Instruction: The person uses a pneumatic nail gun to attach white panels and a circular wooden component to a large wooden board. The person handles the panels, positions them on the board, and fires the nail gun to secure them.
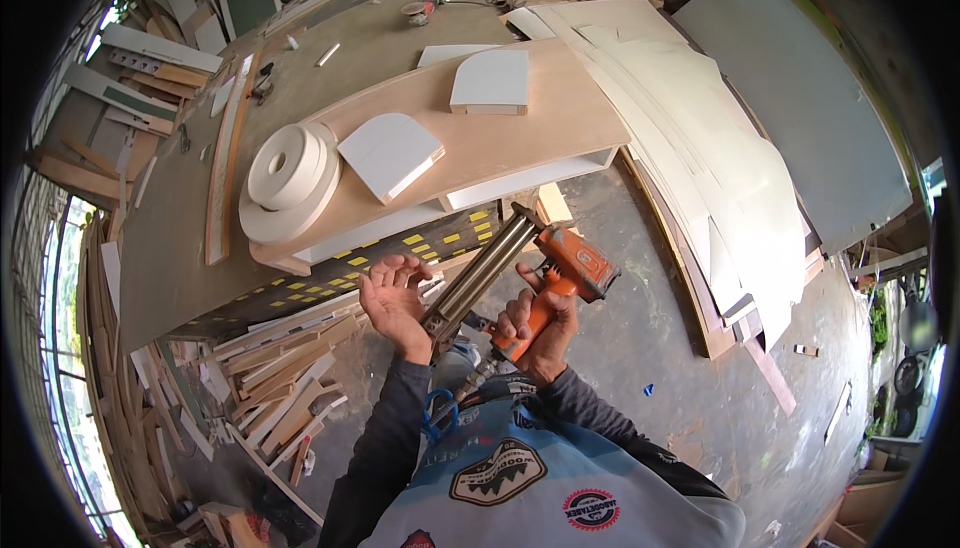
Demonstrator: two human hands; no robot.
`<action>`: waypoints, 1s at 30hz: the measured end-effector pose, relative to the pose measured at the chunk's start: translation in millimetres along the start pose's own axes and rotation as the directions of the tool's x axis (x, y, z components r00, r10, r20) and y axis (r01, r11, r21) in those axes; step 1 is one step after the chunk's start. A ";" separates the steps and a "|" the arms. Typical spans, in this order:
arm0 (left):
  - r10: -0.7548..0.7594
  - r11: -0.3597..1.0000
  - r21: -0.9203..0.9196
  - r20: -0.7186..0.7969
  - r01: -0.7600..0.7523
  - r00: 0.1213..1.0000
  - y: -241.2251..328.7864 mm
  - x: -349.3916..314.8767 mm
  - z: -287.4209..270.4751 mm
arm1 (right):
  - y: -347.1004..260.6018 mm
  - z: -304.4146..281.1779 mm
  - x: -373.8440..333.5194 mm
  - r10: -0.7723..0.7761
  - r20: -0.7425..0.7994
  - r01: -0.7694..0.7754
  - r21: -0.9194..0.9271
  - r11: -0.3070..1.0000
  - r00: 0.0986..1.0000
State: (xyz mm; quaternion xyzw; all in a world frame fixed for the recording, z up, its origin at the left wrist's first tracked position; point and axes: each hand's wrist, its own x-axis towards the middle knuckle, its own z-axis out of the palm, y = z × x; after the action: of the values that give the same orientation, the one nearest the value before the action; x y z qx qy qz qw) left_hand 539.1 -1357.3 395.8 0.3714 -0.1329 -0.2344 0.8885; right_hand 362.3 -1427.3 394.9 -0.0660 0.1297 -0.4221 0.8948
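Observation:
My right hand (540, 326) is wrapped round the grip of an orange nail gun (580, 260), held in front of my body. Its long metal magazine (485, 273) slants up toward the workbench. The air hose fitting (475, 380) hangs below the grip, near a blue hose loop (440, 414). Just left of the magazine is my left hand (393, 300), palm up, fingers apart and slightly curled, holding nothing. Beyond both hands, a long wooden cabinet piece (570, 113) with white inner faces lies on the bench. Two white round-cornered boxes (388, 153) (492, 81) rest on it.
White edging rolls (280, 170) are stacked at the cabinet piece's left end. The bench (180, 248) has a yellow-marked front edge. Wood offcuts (270, 388) crowd the floor at lower left. Large white sheets (680, 138) lie stacked on the right, beside a grey panel (800, 98).

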 end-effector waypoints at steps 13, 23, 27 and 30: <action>0.045 0.720 0.690 0.065 -0.077 0.997 31.3 86.7 -8.8 | -58.2 4.4 47.9 -0.253 -0.207 0.222 -0.162 0.962 0.945; -0.316 0.101 0.963 0.270 -0.251 0.910 -111.7 305.3 141.8 | -119.9 7.9 101.9 -0.399 -0.345 0.350 -0.197 0.916 0.850; -0.431 -0.056 0.964 0.212 -0.261 0.877 -177.2 339.4 164.5 | -128.4 9.7 111.1 -0.318 -0.314 0.268 -0.192 0.944 0.895; -0.472 -0.152 0.927 0.237 -0.343 0.849 -191.9 324.4 171.8 | -133.7 7.9 116.6 -0.228 -0.331 0.183 -0.161 0.970 0.916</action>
State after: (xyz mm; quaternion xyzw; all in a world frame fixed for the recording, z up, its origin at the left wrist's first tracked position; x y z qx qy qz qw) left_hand 684.9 -1745.0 395.6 0.8370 -0.4750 -0.1868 0.1974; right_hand 337.0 -1602.2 412.4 -0.0607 0.3044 -0.5096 0.8025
